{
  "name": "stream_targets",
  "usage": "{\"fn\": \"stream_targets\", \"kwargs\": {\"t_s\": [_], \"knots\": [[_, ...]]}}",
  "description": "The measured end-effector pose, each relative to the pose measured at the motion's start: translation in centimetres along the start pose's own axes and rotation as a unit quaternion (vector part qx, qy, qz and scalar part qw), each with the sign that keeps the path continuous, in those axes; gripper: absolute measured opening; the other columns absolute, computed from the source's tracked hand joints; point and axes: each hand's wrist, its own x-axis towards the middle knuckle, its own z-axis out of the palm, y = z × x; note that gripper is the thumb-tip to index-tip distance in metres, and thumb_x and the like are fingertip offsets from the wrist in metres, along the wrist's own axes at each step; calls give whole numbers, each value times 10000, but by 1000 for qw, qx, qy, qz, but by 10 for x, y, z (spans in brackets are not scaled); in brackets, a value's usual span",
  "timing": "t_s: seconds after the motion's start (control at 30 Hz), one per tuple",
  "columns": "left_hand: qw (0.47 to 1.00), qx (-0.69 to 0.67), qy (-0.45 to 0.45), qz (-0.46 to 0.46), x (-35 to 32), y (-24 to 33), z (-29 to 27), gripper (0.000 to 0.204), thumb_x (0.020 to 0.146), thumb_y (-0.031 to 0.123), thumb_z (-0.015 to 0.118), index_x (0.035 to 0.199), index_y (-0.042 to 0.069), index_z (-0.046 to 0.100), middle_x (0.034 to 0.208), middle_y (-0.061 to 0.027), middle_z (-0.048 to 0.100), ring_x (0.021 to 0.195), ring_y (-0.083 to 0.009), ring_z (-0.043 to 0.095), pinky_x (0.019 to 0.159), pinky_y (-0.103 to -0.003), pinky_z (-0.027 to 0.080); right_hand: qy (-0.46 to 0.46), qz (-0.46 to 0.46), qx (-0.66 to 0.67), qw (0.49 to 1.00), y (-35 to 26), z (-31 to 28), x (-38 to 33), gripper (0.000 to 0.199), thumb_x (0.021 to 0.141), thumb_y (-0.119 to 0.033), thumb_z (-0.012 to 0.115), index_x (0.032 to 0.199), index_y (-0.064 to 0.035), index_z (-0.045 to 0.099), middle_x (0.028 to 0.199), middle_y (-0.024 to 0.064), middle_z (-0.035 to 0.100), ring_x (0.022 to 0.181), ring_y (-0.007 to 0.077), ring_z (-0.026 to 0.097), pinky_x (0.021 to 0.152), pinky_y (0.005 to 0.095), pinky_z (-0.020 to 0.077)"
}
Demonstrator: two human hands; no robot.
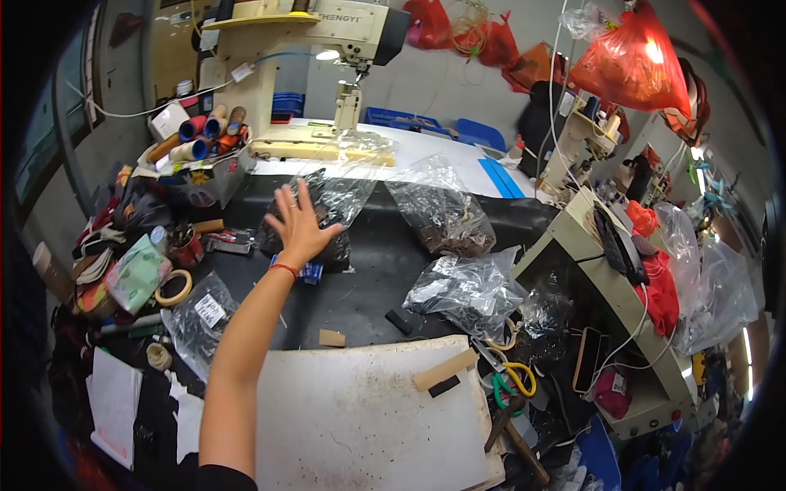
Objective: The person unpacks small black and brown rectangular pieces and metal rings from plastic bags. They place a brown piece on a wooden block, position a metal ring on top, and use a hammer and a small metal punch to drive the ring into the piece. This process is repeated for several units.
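My left hand (304, 232) reaches forward over the black work surface (360, 295), fingers spread and palm down, a red band around the wrist. It is over a clear plastic bag (348, 192) with dark contents; whether the fingertips touch the bag I cannot tell. Just below the palm, a small blue item (310, 273) partly shows. To the right lie another clear bag holding dark brown pieces (442, 209) and a crumpled clear bag (467, 282). My right hand is out of view.
A white board (368, 409) lies in front, with green-and-yellow-handled scissors (512, 380) and a hammer (524, 450) at its right edge. Behind stands a sewing machine (348, 37). Thread spools (196, 135) fill a box at left; a tape roll (173, 287) sits below.
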Motion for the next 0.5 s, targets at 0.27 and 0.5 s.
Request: {"fn": "stream_targets", "kwargs": {"t_s": [0.27, 0.5], "knots": [[939, -263, -118, 186, 21, 5, -32, 184, 764, -76, 513, 891, 11, 613, 970, -190, 630, 1085, -340, 570, 866, -408, 463, -185, 268, -337, 883, 42, -71, -58, 242, 769, -138, 723, 974, -39, 643, 901, 111, 652, 798, 286, 625, 741, 330, 503], [869, -23, -165, 467, -20, -18, -112, 181, 671, -44, 579, 816, 48, 633, 1193, -130, 560, 1238, -354, 449, 997, -414, 405, -34, 364, -513, 777, 155, -224, -83, 312, 801, -192, 668, 1019, 15, 587, 1046, 217, 583, 1018, 385, 552, 876, 430, 448]]}}
